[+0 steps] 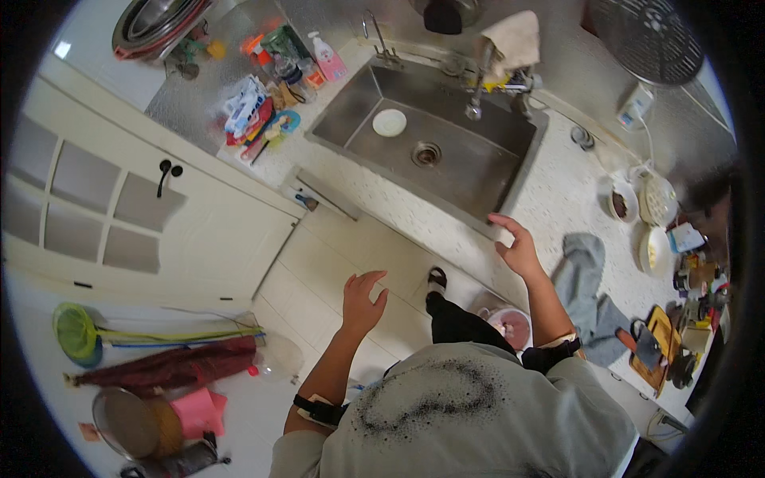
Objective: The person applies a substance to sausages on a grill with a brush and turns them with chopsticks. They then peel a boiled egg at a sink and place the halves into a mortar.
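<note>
My left hand (363,303) is held in the air over the tiled floor, with its fingers apart and nothing in it. My right hand (519,246) hangs near the front right corner of the stainless steel sink (394,186), thumb and fingers spread and empty; whether a fingertip touches the rim I cannot tell. In the sink a small white dish (389,122) lies left of the drain strainer (426,154). A faucet (474,109) reaches over the basin, and a beige cloth (515,45) hangs beside it. To the right of my right hand a grey towel (580,269) lies on the speckled counter.
Bottles, including a pink pump bottle (328,58), and packets (246,107) stand left of the sink. Bowls (655,251), a cutting board (656,349) and jars line the right counter. A bucket (511,327) stands below the counter by my leg. A white door (224,224) is at left.
</note>
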`<state>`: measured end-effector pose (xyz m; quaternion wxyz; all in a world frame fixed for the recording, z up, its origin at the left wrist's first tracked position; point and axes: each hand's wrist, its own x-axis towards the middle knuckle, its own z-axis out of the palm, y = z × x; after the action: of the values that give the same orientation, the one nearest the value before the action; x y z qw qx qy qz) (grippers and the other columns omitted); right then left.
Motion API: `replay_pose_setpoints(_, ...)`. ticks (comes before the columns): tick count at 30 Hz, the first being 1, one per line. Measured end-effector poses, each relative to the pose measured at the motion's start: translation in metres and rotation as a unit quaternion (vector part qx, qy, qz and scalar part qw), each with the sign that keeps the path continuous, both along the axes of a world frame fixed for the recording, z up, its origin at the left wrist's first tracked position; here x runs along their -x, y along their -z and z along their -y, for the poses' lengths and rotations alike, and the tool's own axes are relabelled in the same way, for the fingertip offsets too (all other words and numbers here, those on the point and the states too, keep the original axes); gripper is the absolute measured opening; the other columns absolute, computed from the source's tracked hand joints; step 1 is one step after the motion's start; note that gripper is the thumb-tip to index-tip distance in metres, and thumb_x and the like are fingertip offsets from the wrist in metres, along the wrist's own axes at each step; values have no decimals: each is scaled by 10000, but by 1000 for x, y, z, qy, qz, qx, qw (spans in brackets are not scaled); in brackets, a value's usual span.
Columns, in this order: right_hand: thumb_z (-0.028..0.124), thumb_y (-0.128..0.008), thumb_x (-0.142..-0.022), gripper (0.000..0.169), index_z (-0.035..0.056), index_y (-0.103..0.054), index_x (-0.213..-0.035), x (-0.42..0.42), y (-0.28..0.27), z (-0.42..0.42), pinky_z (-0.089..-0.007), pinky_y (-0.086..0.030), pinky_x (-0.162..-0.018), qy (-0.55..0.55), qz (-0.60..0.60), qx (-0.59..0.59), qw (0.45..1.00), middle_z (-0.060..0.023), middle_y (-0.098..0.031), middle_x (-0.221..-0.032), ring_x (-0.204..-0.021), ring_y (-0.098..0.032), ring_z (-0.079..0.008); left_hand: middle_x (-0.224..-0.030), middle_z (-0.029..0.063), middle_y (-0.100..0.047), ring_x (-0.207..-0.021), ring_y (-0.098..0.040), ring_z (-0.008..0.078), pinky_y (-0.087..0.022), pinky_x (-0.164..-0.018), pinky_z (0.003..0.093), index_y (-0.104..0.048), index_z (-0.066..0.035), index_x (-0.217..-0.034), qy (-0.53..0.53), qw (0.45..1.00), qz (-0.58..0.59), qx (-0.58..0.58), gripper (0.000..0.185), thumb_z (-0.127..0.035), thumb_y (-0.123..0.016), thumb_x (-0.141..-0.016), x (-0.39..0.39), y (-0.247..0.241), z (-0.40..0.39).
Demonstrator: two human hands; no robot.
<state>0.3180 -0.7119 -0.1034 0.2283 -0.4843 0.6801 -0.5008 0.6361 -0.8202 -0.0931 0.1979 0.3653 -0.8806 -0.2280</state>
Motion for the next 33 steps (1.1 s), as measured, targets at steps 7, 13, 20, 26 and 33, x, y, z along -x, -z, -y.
replay_pose_setpoints(7, 109, -626, -716, 415, 79, -552, -1123, 21, 29, 145, -346, -392, -911, 46, 85, -139, 986, -177, -513, -1191, -1098, -494, -315, -1085, 177, -557, -1005, -522, 345, -422, -855, 393, -533, -30, -1084, 67, 995, -60, -46, 365, -97, -617, -735, 72, -4, 204)
replay_pose_setpoints(13, 199, -617, -751, 388, 62, -566, -1111, 25, 9, 202, -349, -444, -813, 133, 41, -288, 947, -190, -574, -1080, -966, -570, -317, -1110, 191, -555, -1047, -518, 333, -418, -874, 370, -533, -32, -1130, 94, 988, 32, -121, 382, -154, -612, -777, 182, 50, 359)
replay_pose_setpoints(20, 120, -619, -778, 318, 16, -576, -1075, -19, 60, 193, -306, -447, -807, 321, 196, -320, 869, -150, -611, -1031, -954, -585, -229, -1105, 146, -540, -1004, -535, 299, -449, -843, 377, -493, -51, -1138, 163, 962, 214, -55, 410, -168, -605, -761, 286, 166, 469)
replay_pose_setpoints(26, 111, -612, -782, 327, 22, -569, -1094, -45, 48, 216, -298, -458, -760, 380, 213, -318, 842, -145, -605, -1051, -918, -586, -210, -1032, 113, -538, -948, -566, 271, -495, -751, 379, -489, -78, -1084, 192, 917, 350, 5, 362, -171, -609, -754, 319, 202, 481)
replay_pose_setpoints(33, 121, -624, -777, 336, 51, -567, -1101, -53, 35, 237, -274, -446, -632, 420, 205, -323, 823, -104, -612, -1059, -862, -593, -161, -1000, 120, -560, -935, -574, 271, -487, -752, 357, -505, -81, -1063, 216, 908, 353, 60, 366, -176, -615, -728, 324, 225, 491)
